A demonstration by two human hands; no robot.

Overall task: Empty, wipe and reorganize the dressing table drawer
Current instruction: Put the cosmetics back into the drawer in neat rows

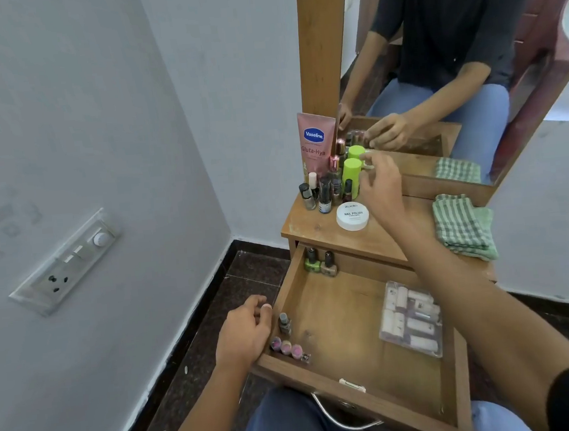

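Wooden drawer (340,313) stands pulled out under the tabletop (311,228), its middle floor bare. Two polish bottles (320,263) sit in its back-left corner, pink pots (286,347) along the left wall and a clear box (411,319) at the right. The left hand (245,334) curls its fingers on the left rim. The right hand (381,182) hovers by the green bottle (352,176); whether it pinches anything, I cannot tell. The pink tube (316,143) reads "Vaseline Gluta-Hya", the white tub (352,216) "zudio NAIL POLISH".

Pale grey walls (59,97) meet a dark, perhaps granite, floor (198,343), with 1 switchboard (65,262) at left.
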